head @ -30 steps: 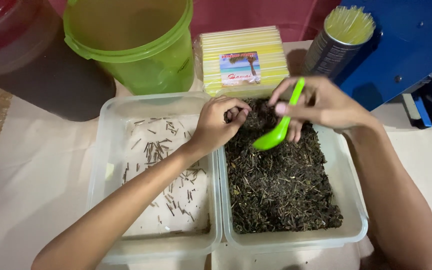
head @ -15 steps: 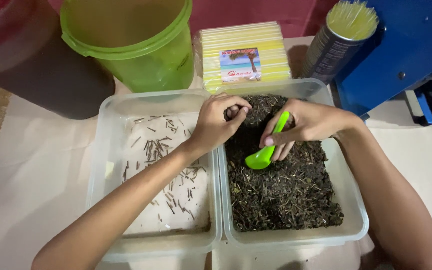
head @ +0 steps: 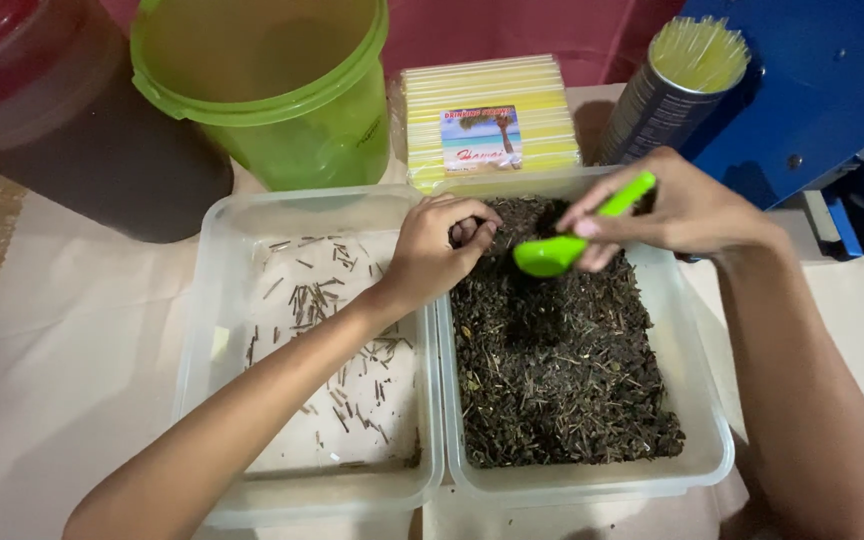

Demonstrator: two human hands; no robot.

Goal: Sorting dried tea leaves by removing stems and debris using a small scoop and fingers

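My right hand (head: 687,208) grips a bright green plastic spoon (head: 567,243), held just above the far end of a clear tub (head: 697,420) filled with dark dried tea leaves (head: 552,370). My left hand (head: 430,248) rests over the wall between the two tubs, its fingers curled with the tips pinched together at the leaves' far left corner. I cannot tell whether a stem is between the fingertips. The left clear tub (head: 214,300) holds several short brown stems (head: 337,320) scattered on its pale bottom.
A green bucket (head: 272,90) and a dark brown container (head: 82,130) stand at the back left. A pack of yellow straws (head: 487,105) lies behind the tubs, beside a can of straws (head: 677,85). A blue machine (head: 822,90) stands at the right.
My right hand dipped the spoon down into the leaves, then lifted it back up and to the right. My left hand has stayed in place.
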